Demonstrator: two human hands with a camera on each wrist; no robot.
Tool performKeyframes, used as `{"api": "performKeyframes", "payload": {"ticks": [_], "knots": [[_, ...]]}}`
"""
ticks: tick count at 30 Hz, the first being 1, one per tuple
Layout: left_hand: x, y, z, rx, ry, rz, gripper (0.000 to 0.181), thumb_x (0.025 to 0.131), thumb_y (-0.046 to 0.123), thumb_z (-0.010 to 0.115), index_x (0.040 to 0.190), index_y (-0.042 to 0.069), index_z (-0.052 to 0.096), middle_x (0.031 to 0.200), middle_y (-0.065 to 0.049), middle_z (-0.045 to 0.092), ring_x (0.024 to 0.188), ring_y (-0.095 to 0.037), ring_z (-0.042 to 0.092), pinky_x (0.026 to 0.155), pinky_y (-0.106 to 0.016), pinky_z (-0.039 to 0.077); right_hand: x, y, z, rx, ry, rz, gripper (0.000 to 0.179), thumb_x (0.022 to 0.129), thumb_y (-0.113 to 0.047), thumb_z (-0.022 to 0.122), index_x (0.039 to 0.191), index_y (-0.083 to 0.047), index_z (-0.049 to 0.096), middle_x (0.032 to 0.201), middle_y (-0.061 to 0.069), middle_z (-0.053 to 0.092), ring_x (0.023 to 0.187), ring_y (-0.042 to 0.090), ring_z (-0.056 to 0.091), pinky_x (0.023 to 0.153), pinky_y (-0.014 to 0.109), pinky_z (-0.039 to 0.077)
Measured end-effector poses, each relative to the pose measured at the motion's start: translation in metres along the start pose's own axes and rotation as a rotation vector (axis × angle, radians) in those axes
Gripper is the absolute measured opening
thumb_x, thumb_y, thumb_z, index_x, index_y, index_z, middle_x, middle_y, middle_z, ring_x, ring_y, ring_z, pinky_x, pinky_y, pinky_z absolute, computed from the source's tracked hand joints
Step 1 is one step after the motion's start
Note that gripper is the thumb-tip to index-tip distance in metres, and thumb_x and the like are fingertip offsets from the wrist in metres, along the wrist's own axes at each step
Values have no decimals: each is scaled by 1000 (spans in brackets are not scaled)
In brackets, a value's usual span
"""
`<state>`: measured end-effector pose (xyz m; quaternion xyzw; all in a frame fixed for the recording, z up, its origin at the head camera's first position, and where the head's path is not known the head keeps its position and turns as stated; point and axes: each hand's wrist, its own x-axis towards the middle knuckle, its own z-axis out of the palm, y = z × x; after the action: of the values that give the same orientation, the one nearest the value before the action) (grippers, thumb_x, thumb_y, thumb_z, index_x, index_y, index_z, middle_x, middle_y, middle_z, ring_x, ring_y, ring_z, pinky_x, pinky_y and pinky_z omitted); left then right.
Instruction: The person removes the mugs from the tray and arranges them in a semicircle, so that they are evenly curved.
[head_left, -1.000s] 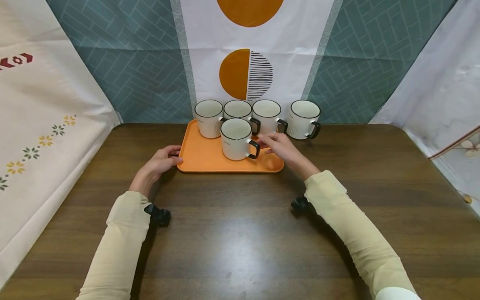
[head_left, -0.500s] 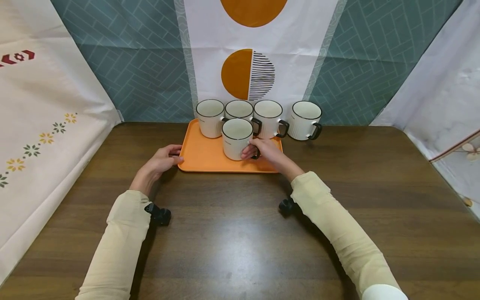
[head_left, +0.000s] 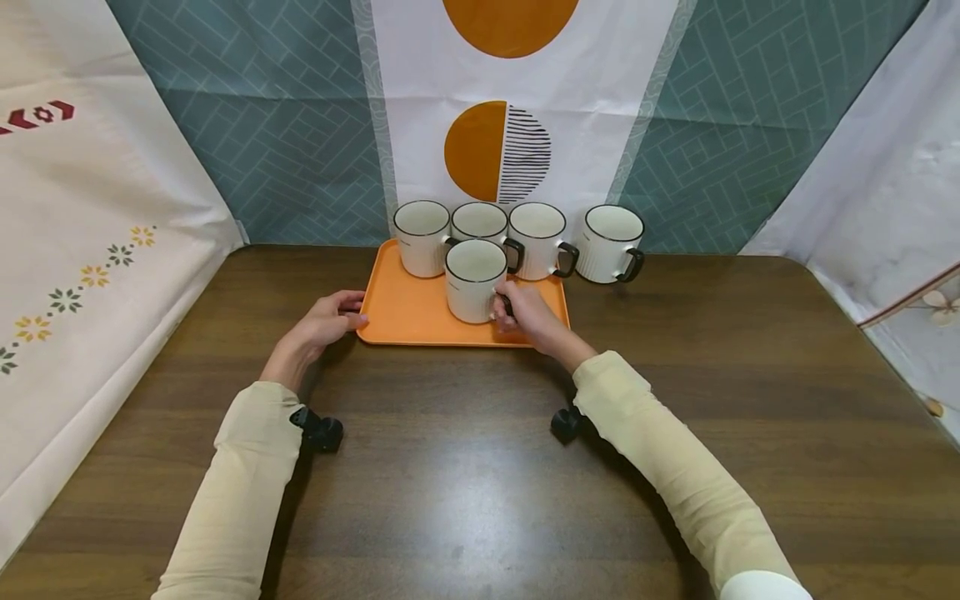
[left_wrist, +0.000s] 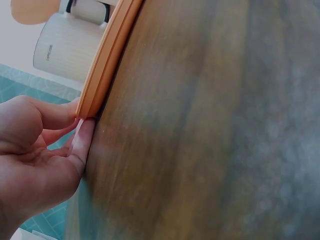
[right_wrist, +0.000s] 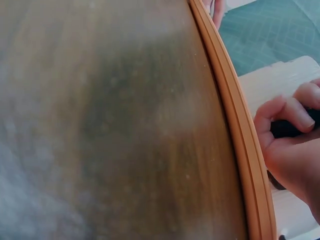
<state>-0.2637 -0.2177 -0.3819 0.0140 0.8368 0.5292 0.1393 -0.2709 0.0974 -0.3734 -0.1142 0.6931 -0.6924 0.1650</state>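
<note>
The brown desk [head_left: 420, 467] comes first, with a lot of shiny wood at the near side. The left hand [head_left: 322, 321] pinches the left side of the orange tray [head_left: 393, 321], close to its near corner. The right hand [head_left: 525, 312] is wrapped around the black handle [right_wrist: 285, 129] of the near mug [head_left: 469, 296]. This mug stands upright on the tray, in front of a row of three.

The mug looks hard and stiff, and a bit heavy for its size. Its smooth sides may be slippery, and it might chip or crack if it bumps another. The handle seems the best part to hold. The tray looks light and stiff, and its rim should be easy to pinch.

Behind are the left mug [head_left: 418, 254], the middle mug [head_left: 477, 222] and the right mug [head_left: 532, 254], all on the tray. One more, the lone mug [head_left: 598, 254], stands off the tray to the right.

Count them: two hands, one tray, four mugs on it and one beside it, so five mugs.
</note>
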Motion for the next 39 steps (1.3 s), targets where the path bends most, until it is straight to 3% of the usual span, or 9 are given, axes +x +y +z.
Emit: {"api": "performKeyframes", "payload": {"ticks": [6, 15, 23, 34, 39], "knots": [[0, -1, -1, 0, 1, -1, 57, 97, 1, 51, 147, -10, 25, 137, -29, 35, 119, -35, 42, 102, -40, 35, -6, 2, 5, 82, -121, 3, 43, 105, -24, 33, 66, -8, 34, 57, -2, 28, 46, 8, 25, 44, 21, 23], [-1, 0, 0, -1, 8, 0, 56, 97, 0, 51, 146, -11, 26, 136, -29, 35, 120, -36, 42, 103, -41, 34, -14, 4, 6, 86, -110, -53, 46, 105, -27, 37, 63, -10, 31, 57, -2, 27, 45, 7, 26, 42, 19, 21], [-1, 2, 0, 2, 5, -6, 57, 97, 0, 51, 146, -10, 26, 137, -28, 35, 119, -36, 42, 104, -42, 34, -19, -5, -2, 49, -75, -27, 45, 104, -25, 38, 62, -10, 32, 55, -2, 27, 44, 7, 26, 41, 20, 20], [0, 2, -2, -2, -6, -10, 57, 98, 1, 51, 147, -9, 25, 138, -28, 34, 122, -37, 40, 107, -44, 32, -36, -58, -19, 45, -74, -85, 43, 104, -23, 37, 63, -9, 33, 56, -2, 26, 46, 8, 26, 41, 19, 20], [2, 1, -2, 9, -8, -20, 57, 98, 2, 51, 148, -8, 25, 138, -27, 34, 121, -36, 40, 106, -43, 33, -40, -89, -29, 8, -27, -127, 46, 104, -25, 37, 61, -11, 29, 55, -2, 21, 44, 6, 24, 40, 18, 18]]}}
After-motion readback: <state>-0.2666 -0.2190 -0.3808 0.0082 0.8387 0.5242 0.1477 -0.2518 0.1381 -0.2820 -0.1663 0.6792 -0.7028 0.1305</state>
